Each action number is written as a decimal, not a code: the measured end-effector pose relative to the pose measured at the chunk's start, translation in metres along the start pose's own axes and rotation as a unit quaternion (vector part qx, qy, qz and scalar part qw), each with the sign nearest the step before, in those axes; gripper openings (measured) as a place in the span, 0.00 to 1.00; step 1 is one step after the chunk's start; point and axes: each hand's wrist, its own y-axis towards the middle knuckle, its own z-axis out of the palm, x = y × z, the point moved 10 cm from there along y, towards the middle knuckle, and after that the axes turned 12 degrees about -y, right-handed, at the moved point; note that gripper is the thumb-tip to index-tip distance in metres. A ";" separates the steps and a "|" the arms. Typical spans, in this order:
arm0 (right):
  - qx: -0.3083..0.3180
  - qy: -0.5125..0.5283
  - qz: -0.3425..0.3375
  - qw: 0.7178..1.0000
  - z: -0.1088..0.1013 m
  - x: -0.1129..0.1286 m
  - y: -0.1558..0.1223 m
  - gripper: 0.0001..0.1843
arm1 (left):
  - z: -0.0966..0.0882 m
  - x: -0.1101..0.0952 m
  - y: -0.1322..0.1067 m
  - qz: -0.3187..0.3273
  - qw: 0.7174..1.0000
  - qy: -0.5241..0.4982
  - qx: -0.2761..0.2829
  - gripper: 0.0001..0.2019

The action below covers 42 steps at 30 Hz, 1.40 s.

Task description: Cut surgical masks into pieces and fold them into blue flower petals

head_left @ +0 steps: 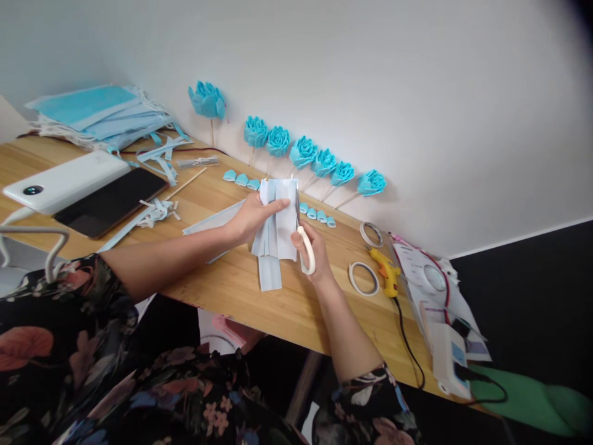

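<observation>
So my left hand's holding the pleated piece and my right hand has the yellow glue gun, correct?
Not quite: the head view shows your right hand holding white-handled scissors, not the yellow glue gun. Your left hand does hold the pleated piece.

From the wearer's head, we look forward and down, fairly near, past the bare left hand [254,217] and bare right hand [319,256], across a light-brown wooden surface [296,315], towards a plain white wall [324,74].
</observation>
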 end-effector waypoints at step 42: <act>-0.001 0.011 0.006 1.000 0.002 -0.002 0.000 0.33 | 0.004 -0.010 0.002 0.011 0.999 -0.027 0.015 0.11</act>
